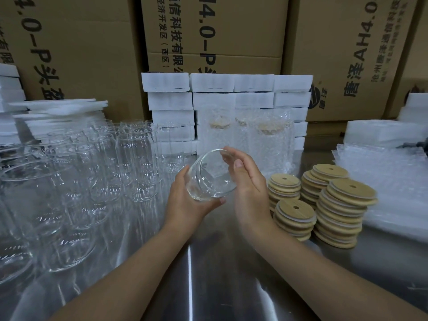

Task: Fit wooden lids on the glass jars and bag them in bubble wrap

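A crowd of clear, lidless glass jars [92,170] stands on the left of the shiny steel worktop [231,286], with flat white foam sheets [58,112] piled behind them. In the near centre the left hand [185,205] grips one tilted clear glass jar [209,179] from below, with its fingers curled under the base. The jar is held above the worktop. The right hand [247,188] lies along the jar's right side, its fingers together and nearly straight and its fingertips touching the rim. Beyond the hands, lidded jars in bubble-wrap bags [243,135] stand before stacked white foam blocks [208,93] and tall brown cardboard boxes [231,31]. Just right of the hands sit four stacks of round wooden lids [324,200], each lid with a small hole. A heap of flat bubble-wrap bags [382,181] lies at the far right.
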`<state>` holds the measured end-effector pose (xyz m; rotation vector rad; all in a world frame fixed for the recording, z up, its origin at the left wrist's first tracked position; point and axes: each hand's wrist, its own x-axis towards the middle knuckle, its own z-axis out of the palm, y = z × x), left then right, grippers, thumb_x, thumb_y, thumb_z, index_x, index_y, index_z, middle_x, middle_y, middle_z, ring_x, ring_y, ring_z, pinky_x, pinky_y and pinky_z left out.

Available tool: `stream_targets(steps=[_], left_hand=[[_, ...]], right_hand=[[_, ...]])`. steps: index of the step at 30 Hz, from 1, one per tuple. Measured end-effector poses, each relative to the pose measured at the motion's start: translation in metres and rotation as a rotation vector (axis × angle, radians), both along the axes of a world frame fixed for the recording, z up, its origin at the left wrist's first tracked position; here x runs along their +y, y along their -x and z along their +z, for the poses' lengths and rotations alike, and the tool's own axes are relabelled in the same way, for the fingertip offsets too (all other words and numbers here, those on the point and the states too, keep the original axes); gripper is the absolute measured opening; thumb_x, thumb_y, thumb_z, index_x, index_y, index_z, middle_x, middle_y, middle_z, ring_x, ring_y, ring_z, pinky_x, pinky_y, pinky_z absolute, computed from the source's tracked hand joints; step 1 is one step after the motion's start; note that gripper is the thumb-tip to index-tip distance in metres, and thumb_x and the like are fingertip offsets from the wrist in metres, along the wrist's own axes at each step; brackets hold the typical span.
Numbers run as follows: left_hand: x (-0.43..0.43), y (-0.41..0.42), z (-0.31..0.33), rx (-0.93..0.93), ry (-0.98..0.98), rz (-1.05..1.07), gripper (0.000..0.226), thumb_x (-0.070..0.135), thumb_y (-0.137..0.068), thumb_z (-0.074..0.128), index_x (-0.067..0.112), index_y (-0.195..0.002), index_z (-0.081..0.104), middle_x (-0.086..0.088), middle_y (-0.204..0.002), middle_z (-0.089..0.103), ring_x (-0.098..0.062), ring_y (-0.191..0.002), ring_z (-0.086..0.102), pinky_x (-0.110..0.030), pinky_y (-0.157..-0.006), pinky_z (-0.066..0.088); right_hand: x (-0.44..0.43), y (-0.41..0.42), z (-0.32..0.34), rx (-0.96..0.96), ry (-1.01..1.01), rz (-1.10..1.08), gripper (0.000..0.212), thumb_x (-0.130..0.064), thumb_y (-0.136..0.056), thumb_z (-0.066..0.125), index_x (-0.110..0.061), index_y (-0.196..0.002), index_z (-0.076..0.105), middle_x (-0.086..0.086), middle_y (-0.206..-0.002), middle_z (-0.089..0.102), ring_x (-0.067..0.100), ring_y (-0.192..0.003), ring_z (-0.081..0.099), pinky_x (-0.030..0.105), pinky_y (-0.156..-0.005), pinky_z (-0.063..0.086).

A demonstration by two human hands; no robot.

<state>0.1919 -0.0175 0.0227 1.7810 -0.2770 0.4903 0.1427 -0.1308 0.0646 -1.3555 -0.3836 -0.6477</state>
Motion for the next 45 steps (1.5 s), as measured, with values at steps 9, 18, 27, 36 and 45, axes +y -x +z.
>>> stream_targets(steps=[9, 18, 27, 36, 45], left_hand=[[0.001, 0.0, 0.0, 0.005, 0.06, -0.008, 0.09, 0.022, -0.056, 0.093, 0.044, -0.127, 0.041, 0.01, -0.123, 0.06, -0.012, -0.112, 0.061, -0.046, -0.093, 0.052], [0.002, 0.004, 0.002, -0.037, -0.062, 0.149, 0.102, 0.024, -0.061, 0.09, 0.038, -0.144, 0.031, 0.011, -0.128, 0.024, 0.005, -0.107, 0.03, -0.008, -0.086, 0.029], [-0.008, 0.017, 0.011, 0.061, 0.108, -0.209, 0.094, 0.062, -0.051, 0.071, 0.046, -0.137, 0.036, 0.005, -0.113, 0.062, -0.004, -0.085, 0.065, -0.022, -0.069, 0.053], [-0.007, 0.02, 0.018, 0.451, 0.379, -0.479, 0.082, 0.081, -0.07, 0.039, 0.02, -0.121, 0.059, -0.009, -0.079, 0.067, -0.02, -0.056, 0.058, -0.03, -0.058, 0.041], [-0.004, 0.018, 0.022, 0.553, 0.615, -0.56, 0.097, 0.084, -0.064, 0.037, 0.003, -0.109, 0.065, -0.018, -0.11, 0.047, -0.03, -0.102, 0.042, -0.043, -0.096, 0.034]], right_hand=[[0.002, 0.006, -0.002, -0.007, 0.184, 0.053, 0.039, -0.013, -0.096, 0.045, -0.042, -0.121, 0.044, -0.013, -0.135, 0.05, -0.006, -0.127, 0.042, 0.016, -0.108, 0.032], [0.003, 0.0, -0.008, 0.037, 0.186, -0.048, 0.041, -0.042, -0.081, 0.05, -0.046, -0.118, 0.034, -0.016, -0.131, 0.045, -0.007, -0.126, 0.04, 0.02, -0.107, 0.033], [0.001, 0.004, -0.003, 0.031, 0.201, -0.089, 0.051, -0.06, -0.082, 0.038, -0.046, -0.13, 0.022, -0.023, -0.134, 0.03, -0.028, -0.112, 0.03, 0.01, -0.091, 0.033], [0.003, 0.004, -0.005, 0.037, 0.341, -0.122, 0.034, -0.046, -0.086, 0.041, -0.038, -0.118, 0.047, -0.012, -0.127, 0.035, 0.001, -0.124, 0.038, 0.035, -0.11, 0.034], [0.004, 0.004, -0.009, 0.001, 0.368, -0.001, 0.026, -0.042, -0.089, 0.045, -0.049, -0.113, 0.05, -0.008, -0.138, 0.039, -0.011, -0.122, 0.041, 0.016, -0.1, 0.036]])
